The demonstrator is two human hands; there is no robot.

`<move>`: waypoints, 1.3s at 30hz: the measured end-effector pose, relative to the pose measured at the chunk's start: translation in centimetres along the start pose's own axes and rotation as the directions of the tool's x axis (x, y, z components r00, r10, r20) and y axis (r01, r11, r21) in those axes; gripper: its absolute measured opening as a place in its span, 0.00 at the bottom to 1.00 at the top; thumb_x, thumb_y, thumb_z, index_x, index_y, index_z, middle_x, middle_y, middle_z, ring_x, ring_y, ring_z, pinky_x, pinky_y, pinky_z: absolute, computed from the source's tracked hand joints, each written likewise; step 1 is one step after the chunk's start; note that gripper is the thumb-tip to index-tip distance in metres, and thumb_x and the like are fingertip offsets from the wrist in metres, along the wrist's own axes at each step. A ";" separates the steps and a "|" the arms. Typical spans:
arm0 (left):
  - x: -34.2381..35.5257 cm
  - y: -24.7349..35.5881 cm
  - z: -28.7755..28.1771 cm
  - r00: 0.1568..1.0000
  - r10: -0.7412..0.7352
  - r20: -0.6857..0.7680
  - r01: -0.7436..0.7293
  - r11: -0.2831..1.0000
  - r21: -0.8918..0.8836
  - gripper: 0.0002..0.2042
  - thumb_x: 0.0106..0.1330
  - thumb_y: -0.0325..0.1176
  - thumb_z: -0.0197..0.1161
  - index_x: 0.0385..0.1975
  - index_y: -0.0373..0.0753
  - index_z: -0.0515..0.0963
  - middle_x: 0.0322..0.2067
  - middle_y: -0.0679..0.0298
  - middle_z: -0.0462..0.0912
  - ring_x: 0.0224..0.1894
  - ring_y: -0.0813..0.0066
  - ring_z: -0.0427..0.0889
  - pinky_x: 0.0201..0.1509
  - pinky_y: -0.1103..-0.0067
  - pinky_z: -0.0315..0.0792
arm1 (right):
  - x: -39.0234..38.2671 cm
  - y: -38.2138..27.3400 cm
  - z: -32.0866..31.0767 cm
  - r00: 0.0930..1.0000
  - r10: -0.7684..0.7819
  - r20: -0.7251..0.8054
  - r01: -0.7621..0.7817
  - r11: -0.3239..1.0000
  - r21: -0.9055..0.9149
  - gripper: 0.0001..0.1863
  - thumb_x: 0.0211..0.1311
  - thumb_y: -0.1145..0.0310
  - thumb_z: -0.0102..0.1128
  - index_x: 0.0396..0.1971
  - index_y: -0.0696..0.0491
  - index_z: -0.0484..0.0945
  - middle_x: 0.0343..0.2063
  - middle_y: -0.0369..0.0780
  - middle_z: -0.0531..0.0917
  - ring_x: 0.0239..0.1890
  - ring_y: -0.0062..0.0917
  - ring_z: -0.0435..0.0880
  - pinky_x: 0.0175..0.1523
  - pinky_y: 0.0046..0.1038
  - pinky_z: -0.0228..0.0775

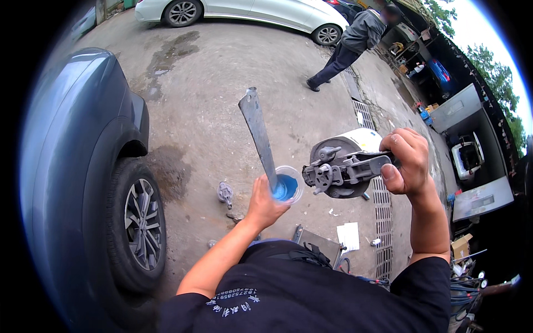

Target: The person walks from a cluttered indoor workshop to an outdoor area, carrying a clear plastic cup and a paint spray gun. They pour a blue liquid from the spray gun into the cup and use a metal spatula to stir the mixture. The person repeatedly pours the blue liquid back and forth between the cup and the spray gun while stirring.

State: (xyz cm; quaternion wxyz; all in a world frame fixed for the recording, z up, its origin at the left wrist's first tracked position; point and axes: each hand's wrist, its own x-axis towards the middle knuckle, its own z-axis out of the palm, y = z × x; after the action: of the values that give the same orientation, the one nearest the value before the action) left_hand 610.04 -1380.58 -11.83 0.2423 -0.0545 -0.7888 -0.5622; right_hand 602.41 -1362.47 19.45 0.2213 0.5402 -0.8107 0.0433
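Observation:
My left hand (261,205) is closed round a clear plastic cup (298,191) with blue paint (285,187) inside. A long flat metal strip (257,133) leans up out of the cup, its lower end inside; whether my fingers also pinch it, I cannot tell. To the right, my right hand (408,158) grips the lever handle of a paint can (362,139). That can has a white side and a dark grey pouring lid (333,172) with a spout and crank. It is tilted with the lid facing me, just right of the cup and apart from it. No stream of paint shows between them.
A grey-blue car (83,139) with its wheel (141,222) stands close on my left. A small grey spray gun (225,193) is below the cup. Paper (348,236) lies beside a drain grate (383,216). Farther off are a person (355,41) and a white car (255,11).

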 end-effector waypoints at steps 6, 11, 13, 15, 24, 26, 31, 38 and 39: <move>-0.1 1.2 0.1 0.999 0.022 -0.034 -0.021 1.000 0.014 0.36 0.45 0.32 0.74 0.54 0.33 0.63 0.47 0.49 0.72 0.49 0.48 0.70 0.55 0.62 0.65 | 0.6 -0.7 -0.5 0.999 -0.037 -0.017 0.037 0.999 0.003 0.14 0.51 0.59 0.49 0.19 0.55 0.70 0.15 0.39 0.69 0.16 0.35 0.70 0.26 0.33 0.61; 0.1 1.7 0.0 1.000 0.008 -0.030 -0.008 1.000 -0.015 0.35 0.45 0.32 0.74 0.54 0.34 0.63 0.47 0.49 0.72 0.50 0.47 0.69 0.56 0.62 0.65 | 0.7 -1.1 -0.7 0.998 -0.048 -0.028 0.048 0.999 0.000 0.12 0.52 0.61 0.48 0.20 0.55 0.70 0.15 0.39 0.69 0.16 0.34 0.70 0.26 0.32 0.62; 0.1 1.9 0.0 0.999 0.011 -0.037 -0.012 1.000 -0.019 0.35 0.45 0.32 0.73 0.54 0.34 0.63 0.47 0.49 0.72 0.50 0.48 0.70 0.56 0.62 0.66 | 0.7 -1.2 -0.7 0.998 -0.055 -0.035 0.055 0.998 -0.006 0.12 0.51 0.61 0.49 0.20 0.55 0.70 0.15 0.39 0.69 0.16 0.34 0.70 0.26 0.32 0.61; -0.1 2.0 -0.2 0.999 0.010 -0.042 -0.011 1.000 -0.026 0.35 0.45 0.31 0.73 0.54 0.34 0.63 0.46 0.49 0.72 0.49 0.48 0.70 0.55 0.62 0.66 | 0.7 -1.5 -0.6 0.997 -0.064 -0.038 0.063 0.998 -0.024 0.14 0.51 0.57 0.52 0.20 0.55 0.70 0.15 0.39 0.69 0.16 0.33 0.70 0.25 0.31 0.61; 0.3 2.5 -0.1 0.999 0.010 -0.042 -0.012 0.999 -0.044 0.34 0.46 0.31 0.73 0.53 0.34 0.63 0.44 0.49 0.73 0.48 0.48 0.71 0.54 0.62 0.66 | 0.5 -1.7 0.0 0.996 -0.087 0.000 0.086 0.990 -0.110 0.31 0.48 0.36 0.60 0.21 0.54 0.71 0.14 0.38 0.68 0.14 0.31 0.69 0.24 0.30 0.61; 0.4 2.6 -0.1 0.999 0.016 -0.042 -0.018 0.998 -0.052 0.34 0.46 0.31 0.73 0.53 0.34 0.63 0.44 0.49 0.73 0.48 0.48 0.71 0.54 0.63 0.66 | 0.3 -1.7 0.0 0.997 -0.082 0.005 0.082 0.991 -0.110 0.27 0.49 0.41 0.60 0.21 0.54 0.71 0.14 0.38 0.68 0.15 0.32 0.70 0.24 0.30 0.61; 0.2 2.3 -0.2 0.999 0.038 -0.036 -0.039 0.999 -0.036 0.34 0.46 0.31 0.73 0.53 0.33 0.63 0.45 0.48 0.72 0.49 0.48 0.71 0.54 0.62 0.66 | 0.1 -1.8 0.3 0.996 -0.088 -0.006 0.087 0.994 -0.071 0.14 0.45 0.58 0.56 0.22 0.55 0.71 0.15 0.39 0.69 0.16 0.34 0.70 0.25 0.32 0.63; 0.1 2.6 -0.3 0.999 0.022 -0.023 -0.022 1.000 0.003 0.35 0.46 0.31 0.73 0.54 0.33 0.62 0.45 0.48 0.72 0.49 0.48 0.71 0.54 0.62 0.66 | -0.3 -1.4 0.8 0.994 -0.099 -0.035 0.098 0.995 -0.034 0.12 0.40 0.61 0.57 0.22 0.55 0.72 0.15 0.39 0.70 0.16 0.34 0.71 0.26 0.32 0.64; 0.2 2.7 -0.3 1.000 0.024 -0.018 -0.024 1.000 -0.002 0.35 0.46 0.31 0.73 0.54 0.33 0.62 0.45 0.48 0.72 0.49 0.48 0.71 0.54 0.62 0.66 | -0.4 -1.3 0.8 0.994 -0.099 -0.039 0.098 0.995 -0.027 0.14 0.42 0.59 0.58 0.21 0.55 0.72 0.15 0.39 0.70 0.16 0.34 0.71 0.26 0.32 0.65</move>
State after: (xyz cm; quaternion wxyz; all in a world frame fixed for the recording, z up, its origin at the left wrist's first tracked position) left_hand 610.97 -1379.92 -9.35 0.2561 -0.0590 -0.7854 -0.5605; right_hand 603.46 -1362.90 18.36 0.2462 0.5756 -0.7791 0.0329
